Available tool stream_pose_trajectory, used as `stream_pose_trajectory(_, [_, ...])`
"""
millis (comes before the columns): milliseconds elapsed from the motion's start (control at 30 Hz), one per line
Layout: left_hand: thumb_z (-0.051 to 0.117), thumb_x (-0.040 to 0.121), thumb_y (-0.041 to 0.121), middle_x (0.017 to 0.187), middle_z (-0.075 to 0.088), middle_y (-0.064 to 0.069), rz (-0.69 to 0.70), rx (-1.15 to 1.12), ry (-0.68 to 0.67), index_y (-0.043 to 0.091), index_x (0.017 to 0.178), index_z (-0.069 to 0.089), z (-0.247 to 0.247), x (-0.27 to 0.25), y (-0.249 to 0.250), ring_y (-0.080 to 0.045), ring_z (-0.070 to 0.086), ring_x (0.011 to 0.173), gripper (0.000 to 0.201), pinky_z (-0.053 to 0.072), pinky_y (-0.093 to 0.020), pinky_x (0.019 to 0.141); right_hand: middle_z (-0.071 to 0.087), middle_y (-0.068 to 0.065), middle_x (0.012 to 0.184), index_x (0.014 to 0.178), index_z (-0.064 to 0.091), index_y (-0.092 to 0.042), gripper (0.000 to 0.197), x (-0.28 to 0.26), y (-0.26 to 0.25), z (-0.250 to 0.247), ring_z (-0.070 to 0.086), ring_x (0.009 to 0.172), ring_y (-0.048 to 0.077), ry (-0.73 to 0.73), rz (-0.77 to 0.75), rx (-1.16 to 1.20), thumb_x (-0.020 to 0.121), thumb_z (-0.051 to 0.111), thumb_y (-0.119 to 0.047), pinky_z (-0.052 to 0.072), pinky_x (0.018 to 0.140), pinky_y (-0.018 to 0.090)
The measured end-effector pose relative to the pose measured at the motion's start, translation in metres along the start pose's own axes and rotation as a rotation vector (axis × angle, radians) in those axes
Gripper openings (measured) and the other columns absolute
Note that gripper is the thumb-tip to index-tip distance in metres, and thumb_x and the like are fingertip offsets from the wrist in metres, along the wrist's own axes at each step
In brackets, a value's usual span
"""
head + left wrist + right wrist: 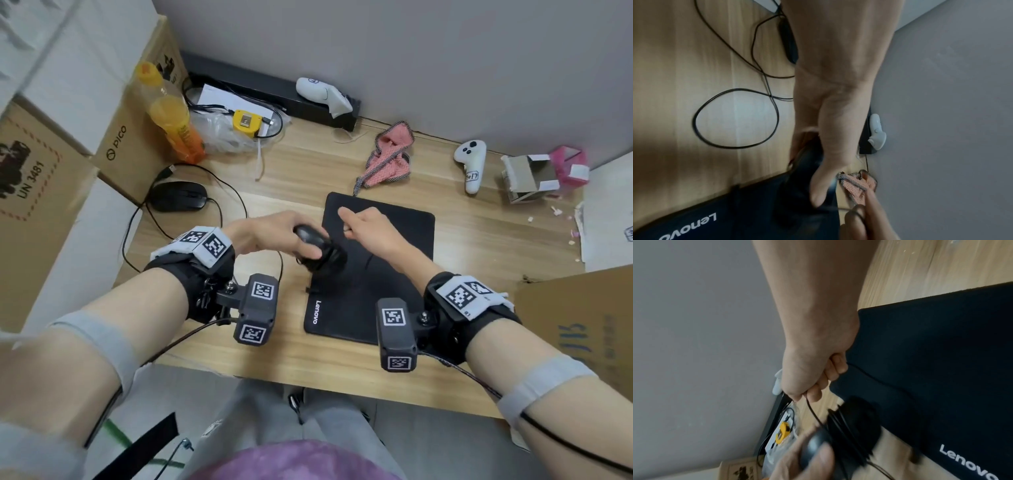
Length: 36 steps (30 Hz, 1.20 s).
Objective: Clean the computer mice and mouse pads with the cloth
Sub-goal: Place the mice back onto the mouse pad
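My left hand (301,240) grips a black wired mouse (310,240) just above the left edge of the black Lenovo mouse pad (387,274). Blurred loops of its cable (840,423) bunch beside the mouse (813,449). My right hand (352,222) is over the pad's far part, and its curled fingers (835,368) pinch the cable (812,408). The pink cloth (390,157) lies crumpled on the table beyond the pad, with no hand on it. A second black mouse (180,196) rests at the table's left, its cable looping on the wood (735,118).
Cardboard boxes (130,144) line the left side and another box (582,308) stands at the right. An orange bottle (171,116), a yellow gadget (246,122), two white controllers (323,94) (471,164) and a small open carton (527,176) sit along the back.
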State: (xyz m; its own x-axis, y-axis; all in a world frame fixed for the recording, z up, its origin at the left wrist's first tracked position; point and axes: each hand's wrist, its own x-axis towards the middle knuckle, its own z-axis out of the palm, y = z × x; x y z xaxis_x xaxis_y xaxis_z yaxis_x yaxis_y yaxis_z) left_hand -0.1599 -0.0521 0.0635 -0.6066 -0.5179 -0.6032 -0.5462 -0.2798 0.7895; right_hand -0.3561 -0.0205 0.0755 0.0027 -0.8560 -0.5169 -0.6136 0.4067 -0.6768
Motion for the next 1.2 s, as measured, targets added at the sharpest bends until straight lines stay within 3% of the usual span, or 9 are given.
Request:
stream_pose_trajectory(100, [0.068,0.089,0.008,0.12,0.064,-0.015,-0.02,-0.032,-0.294,0.019,0.122,0.062,0.0,-0.006,0.005,-0.023,0.066,0.1,0.035,0.054,-0.029,0.088,0.032,-0.012,0.037,0.051,0.034,-0.019,0.054,0.004,0.013,0.004,0.026,0.036,0.005,-0.041,0.05,0.123,0.099,0.045,-0.039,0.024,0.051,0.026])
stream_pose_trajectory(200, [0.065,0.088,0.009,0.12,0.063,-0.012,0.09,-0.417,-0.323,0.012,0.128,0.056,0.003,-0.007,0.009,-0.023,0.064,0.106,0.041,0.054,-0.032,0.087,0.041,-0.004,0.047,0.052,0.045,-0.019,0.05,0.005,0.026,0.011,0.034,0.044,0.013,-0.025,0.124,0.418,0.097,0.046,-0.042,0.027,0.048,0.025])
stream_pose_trajectory(300, [0.068,0.08,0.019,0.116,0.065,-0.013,0.167,-0.726,-0.083,0.003,0.13,0.054,0.007,0.006,0.016,-0.024,0.065,0.104,0.054,0.057,-0.035,0.084,0.034,-0.008,0.046,0.061,0.043,-0.018,0.039,-0.002,0.029,0.014,0.023,0.044,0.011,-0.021,0.127,0.504,0.098,0.032,-0.017,0.018,0.044,0.021])
stream_pose_trajectory(500, [0.077,0.081,0.012,0.11,0.065,-0.005,-0.011,-0.385,0.636,0.013,0.122,0.062,0.009,0.046,0.003,-0.021,0.065,0.099,0.044,0.058,-0.032,0.08,0.029,-0.003,0.048,0.061,0.039,-0.016,0.049,-0.01,0.022,0.009,0.022,0.043,0.013,-0.15,0.15,0.221,0.101,0.031,-0.044,0.02,0.044,0.023])
stream_pose_trajectory(600, [0.075,0.08,0.007,0.099,0.067,-0.002,-0.019,-0.107,0.42,0.017,0.11,0.067,0.015,0.039,-0.005,-0.019,0.065,0.091,0.033,0.057,-0.031,0.082,0.026,-0.006,0.043,0.063,0.034,-0.012,0.048,-0.009,0.019,-0.007,0.018,0.041,0.014,-0.103,0.097,0.107,0.099,0.031,-0.044,0.021,0.047,0.027])
stream_pose_trajectory(833, [0.065,0.09,0.006,0.122,0.063,-0.007,0.069,-0.255,-0.342,0.016,0.122,0.06,0.034,0.023,0.025,-0.022,0.065,0.108,0.035,0.055,-0.037,0.091,0.037,-0.006,0.043,0.053,0.043,-0.016,0.056,-0.003,0.03,-0.036,0.031,0.042,0.01,-0.213,0.024,0.264,0.101,0.039,-0.043,0.03,0.047,0.02])
stream_pose_trajectory(1000, [0.086,0.069,0.027,0.117,0.061,-0.007,0.212,-0.634,-0.292,0.011,0.125,0.049,0.033,0.037,0.04,-0.024,0.066,0.098,0.069,0.057,-0.032,0.079,0.069,0.004,0.074,0.084,0.062,-0.011,0.035,-0.002,0.049,-0.038,0.066,0.067,0.016,-0.175,0.105,1.177,0.103,0.039,-0.028,0.054,0.064,0.027])
stream_pose_trajectory(1100, [0.078,0.08,0.022,0.129,0.057,-0.008,0.211,-0.707,-0.123,0.014,0.138,0.046,0.043,0.054,0.043,-0.025,0.063,0.108,0.067,0.056,-0.038,0.087,0.07,0.014,0.107,0.115,0.062,-0.004,0.03,0.002,0.059,-0.031,0.066,0.093,0.023,-0.085,0.055,1.272,0.103,0.037,-0.014,0.056,0.081,0.031])
stream_pose_trajectory(1200, [0.059,0.094,0.012,0.127,0.06,-0.006,0.183,-0.784,0.059,0.017,0.138,0.051,0.059,0.07,0.045,-0.022,0.064,0.107,0.045,0.055,-0.041,0.09,0.066,0.008,0.095,0.108,0.062,-0.007,0.028,0.005,0.073,-0.031,0.056,0.078,0.016,0.023,0.079,1.272,0.099,0.036,-0.002,0.049,0.066,0.024])
